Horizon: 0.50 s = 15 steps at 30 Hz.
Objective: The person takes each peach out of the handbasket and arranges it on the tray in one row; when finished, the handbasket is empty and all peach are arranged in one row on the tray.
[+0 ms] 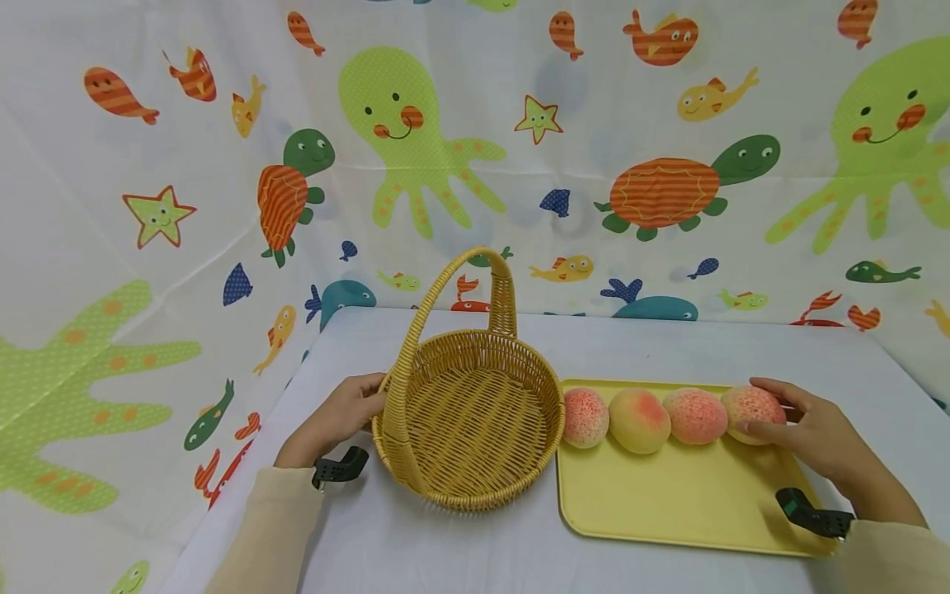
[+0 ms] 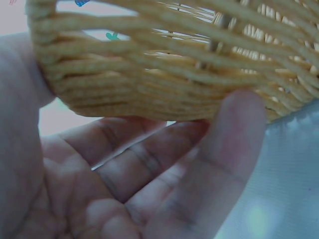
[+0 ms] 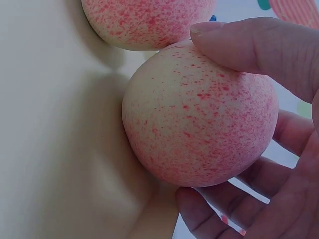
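Note:
A yellow wicker basket (image 1: pixel 475 412) with a tall arched handle stands on the white cloth, nothing inside it. At its left side my left hand (image 1: pixel 352 412) grips the basket; in the left wrist view the fingers (image 2: pixel 144 154) lie against the woven wall (image 2: pixel 149 74), and some tips are hidden behind it. Right of the basket, peaches line the far side of a yellow tray (image 1: pixel 668 503). My right hand (image 1: pixel 816 429) holds the rightmost peach (image 1: pixel 750 412), thumb on one side, fingers on the other. This peach (image 3: pixel 199 114) is pale with pink speckles.
Three more peaches sit in the row: a speckled one (image 1: pixel 586 418) by the basket, a smoother yellow-red one (image 1: pixel 640 422) and another speckled one (image 1: pixel 695 417). A cloth (image 1: pixel 475 124) printed with sea animals hangs behind and at the left. The tray's left edge adjoins the basket.

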{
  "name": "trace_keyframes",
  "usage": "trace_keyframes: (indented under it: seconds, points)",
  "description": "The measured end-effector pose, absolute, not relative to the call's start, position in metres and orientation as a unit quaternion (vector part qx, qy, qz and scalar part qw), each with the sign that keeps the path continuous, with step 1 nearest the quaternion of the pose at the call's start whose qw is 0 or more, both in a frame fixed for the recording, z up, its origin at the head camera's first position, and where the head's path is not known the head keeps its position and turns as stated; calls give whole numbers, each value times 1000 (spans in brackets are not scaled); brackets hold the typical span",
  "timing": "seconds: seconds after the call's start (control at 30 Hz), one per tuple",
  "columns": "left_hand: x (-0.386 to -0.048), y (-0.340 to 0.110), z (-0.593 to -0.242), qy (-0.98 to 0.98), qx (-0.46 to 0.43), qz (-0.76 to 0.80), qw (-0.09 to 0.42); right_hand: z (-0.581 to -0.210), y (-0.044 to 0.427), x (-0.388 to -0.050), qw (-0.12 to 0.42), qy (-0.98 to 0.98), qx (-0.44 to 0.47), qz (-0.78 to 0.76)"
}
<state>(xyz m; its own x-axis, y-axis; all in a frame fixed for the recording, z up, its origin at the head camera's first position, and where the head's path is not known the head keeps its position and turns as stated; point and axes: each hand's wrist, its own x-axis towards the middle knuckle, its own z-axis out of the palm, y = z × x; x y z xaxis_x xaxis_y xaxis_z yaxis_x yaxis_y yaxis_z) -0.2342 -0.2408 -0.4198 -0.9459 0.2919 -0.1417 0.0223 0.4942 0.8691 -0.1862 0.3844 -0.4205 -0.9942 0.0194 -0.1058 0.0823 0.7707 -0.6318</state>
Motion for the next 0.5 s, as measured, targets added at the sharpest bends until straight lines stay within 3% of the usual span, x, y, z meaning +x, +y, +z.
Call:
trace_keyframes:
  seconds: [0.5]
  points:
    - [-234, -242, -420, 852, 96, 495, 138, -416, 379, -182, 43, 938, 20, -344]
